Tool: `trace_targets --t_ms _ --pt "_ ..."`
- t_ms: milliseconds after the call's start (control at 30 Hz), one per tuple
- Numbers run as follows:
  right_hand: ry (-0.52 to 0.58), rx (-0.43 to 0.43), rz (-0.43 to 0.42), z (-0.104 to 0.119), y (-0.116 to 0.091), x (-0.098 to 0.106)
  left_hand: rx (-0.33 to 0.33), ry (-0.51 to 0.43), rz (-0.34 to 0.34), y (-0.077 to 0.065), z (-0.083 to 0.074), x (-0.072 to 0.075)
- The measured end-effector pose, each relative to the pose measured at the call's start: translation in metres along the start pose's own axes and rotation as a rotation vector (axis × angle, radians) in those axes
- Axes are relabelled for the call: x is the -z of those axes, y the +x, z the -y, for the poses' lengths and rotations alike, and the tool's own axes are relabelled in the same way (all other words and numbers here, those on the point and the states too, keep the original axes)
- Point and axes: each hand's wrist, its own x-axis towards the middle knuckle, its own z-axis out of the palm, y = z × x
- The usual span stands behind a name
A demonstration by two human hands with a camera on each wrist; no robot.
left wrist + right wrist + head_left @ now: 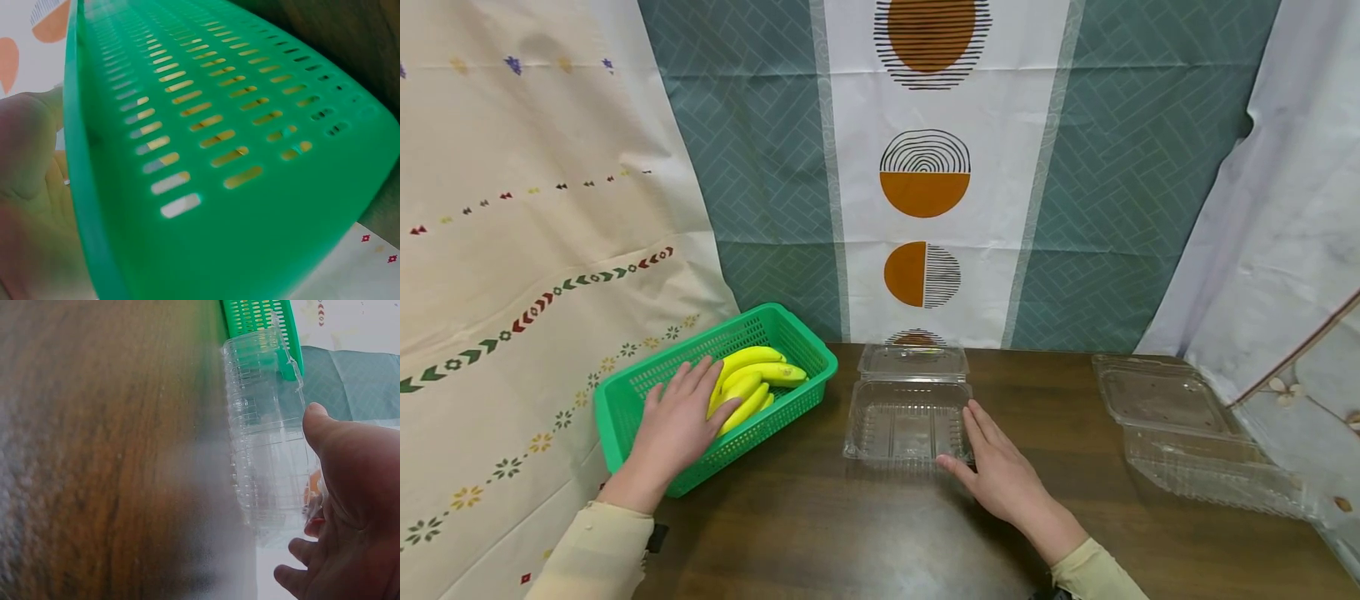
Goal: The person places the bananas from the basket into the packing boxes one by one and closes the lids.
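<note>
A green perforated basket (782, 421) stands at the left with a bunch of yellow bananas (763, 373) inside. My left hand (676, 417) is over the basket's near side, fingers extended beside the bananas; in the left wrist view the basket wall (206, 250) hides most of the hand. In the middle of the table stands a clear plastic clamshell box (910, 421), its lid raised toward the back. My right hand (1003, 479) is at the box's right side with straight fingers, fingertips right at the rim. In the right wrist view the thumb (317, 419) reaches to the box's edge.
More clear plastic boxes (1195, 458) with a lid (1172, 396) lie at the right of the brown table (880, 542). Patterned cloth (925, 108) hangs behind the table, and a cream cloth (550, 292) stands close along the left.
</note>
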Motion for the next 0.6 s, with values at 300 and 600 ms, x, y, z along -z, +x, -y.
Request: trace_targets --t_ms 300,600 --pt "0.003 0.004 0.004 0.000 -0.001 0.001 0.039 -0.017 0.065 0.000 0.010 -0.002" --pt "0.009 0.007 0.000 0.000 0.000 0.000 0.058 -0.019 0.107 -0.002 0.017 -0.004"
